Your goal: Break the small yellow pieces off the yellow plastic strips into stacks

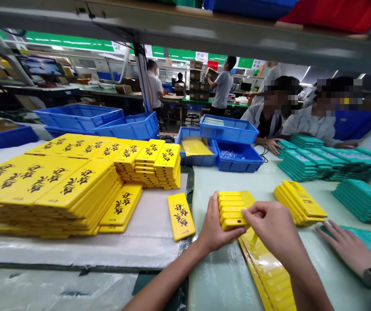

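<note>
My left hand (214, 231) is wrapped round a small stack of yellow cases (231, 207), held upright above the table. At the right side of that stack, my right hand (268, 220) is closed in a pinch by the lower case; what its fingertips hold is too small to make out. Yellow film sheets (269, 268) with glossy strips lie beneath my right hand. Left of my left hand, a single yellow case (181, 217) with black lettering lies flat. Large stacks of yellow cases (75, 183) fill the left side.
Another yellow stack (298, 201) and teal stacks (363, 201) stand at right, near another person's hand (350, 246). Blue bins (229, 129) line the back. An overhead shelf (185, 41) crosses the top. Several people are beyond the table.
</note>
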Demonstrator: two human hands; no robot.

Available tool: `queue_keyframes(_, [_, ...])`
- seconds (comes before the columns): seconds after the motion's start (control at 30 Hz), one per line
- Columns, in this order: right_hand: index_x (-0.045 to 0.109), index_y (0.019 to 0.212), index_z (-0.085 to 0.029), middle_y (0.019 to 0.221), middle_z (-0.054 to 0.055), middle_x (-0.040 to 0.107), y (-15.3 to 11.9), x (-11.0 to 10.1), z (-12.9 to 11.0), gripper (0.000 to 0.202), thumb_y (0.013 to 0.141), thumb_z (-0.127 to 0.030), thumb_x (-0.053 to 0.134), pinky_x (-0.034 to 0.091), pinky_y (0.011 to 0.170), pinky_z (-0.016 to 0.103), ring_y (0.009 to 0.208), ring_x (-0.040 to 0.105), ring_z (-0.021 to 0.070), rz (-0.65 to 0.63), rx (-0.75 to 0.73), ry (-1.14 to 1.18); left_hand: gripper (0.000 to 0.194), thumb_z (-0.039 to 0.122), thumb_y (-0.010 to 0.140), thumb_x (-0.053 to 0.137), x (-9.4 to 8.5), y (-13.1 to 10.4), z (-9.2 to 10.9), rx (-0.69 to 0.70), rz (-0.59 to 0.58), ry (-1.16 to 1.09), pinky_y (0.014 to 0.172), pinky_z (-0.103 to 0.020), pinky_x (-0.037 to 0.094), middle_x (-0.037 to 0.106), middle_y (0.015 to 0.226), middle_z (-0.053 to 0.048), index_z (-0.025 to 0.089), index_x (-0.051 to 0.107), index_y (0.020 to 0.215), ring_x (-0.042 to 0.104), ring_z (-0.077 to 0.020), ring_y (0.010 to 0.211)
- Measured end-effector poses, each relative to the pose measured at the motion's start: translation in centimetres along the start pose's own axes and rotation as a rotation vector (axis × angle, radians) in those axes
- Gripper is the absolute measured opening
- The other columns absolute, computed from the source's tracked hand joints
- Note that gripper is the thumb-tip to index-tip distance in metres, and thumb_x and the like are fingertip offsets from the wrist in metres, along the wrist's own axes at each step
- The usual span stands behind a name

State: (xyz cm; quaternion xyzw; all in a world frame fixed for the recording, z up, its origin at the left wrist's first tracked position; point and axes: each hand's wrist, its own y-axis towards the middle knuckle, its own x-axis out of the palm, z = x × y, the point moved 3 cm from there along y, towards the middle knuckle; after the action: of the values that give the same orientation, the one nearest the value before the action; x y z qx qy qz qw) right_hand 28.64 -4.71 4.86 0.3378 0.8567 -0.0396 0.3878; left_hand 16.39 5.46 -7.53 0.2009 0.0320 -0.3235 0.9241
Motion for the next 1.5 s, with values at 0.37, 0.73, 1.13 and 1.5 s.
queue_keyframes(0.37, [0.086,0.105,-0.020,0.111,0.014,0.081,0.3,-5.8,3.4,0.052,0.064,-0.050,0.092,0.061,0.081,0.035,0.100,0.075,0.0297,0.019,0.186,0.501,0.126,0.069,0.069,0.087,0.0,0.0,0.1,0.028,-0.014,-0.028,0.128,-0.063,0.030,0.042,0.158,-0.023,0.017,0.017,0.160,0.041,-0.0438,0.150])
queue_keyframes(0.73, [0.069,0.094,-0.014,0.070,0.000,0.069,-1.7,-1.4,0.6,0.041,0.061,-0.032,0.085,0.044,0.052,0.021,0.058,0.060,0.0121,0.006,0.280,0.594,0.127,0.069,0.067,0.087,0.0,0.3,0.3,0.019,-0.015,-0.015,0.125,-0.064,0.033,0.046,0.152,-0.022,0.017,0.015,0.159,0.046,-0.0434,0.145])
queue_keyframes(1.13, [0.062,0.087,-0.018,0.063,-0.005,0.065,-1.6,0.0,-0.3,0.033,0.057,-0.024,0.074,0.049,0.052,0.021,0.055,0.064,0.0128,-0.027,0.287,0.590,0.124,0.068,0.069,0.087,0.0,0.3,0.1,0.031,0.005,0.012,0.124,-0.064,0.035,0.046,0.152,-0.021,0.018,0.017,0.158,0.046,-0.0436,0.145])
queue_keyframes(1.5, [0.064,0.081,-0.018,0.060,-0.003,0.066,-0.9,0.3,0.0,0.027,0.056,-0.025,0.072,0.050,0.051,0.022,0.052,0.063,0.0136,-0.048,0.286,0.506,0.125,0.068,0.069,0.086,0.0,0.3,0.1,0.024,-0.008,-0.003,0.124,-0.066,0.034,0.045,0.153,-0.023,0.018,0.016,0.159,0.045,-0.0445,0.146])
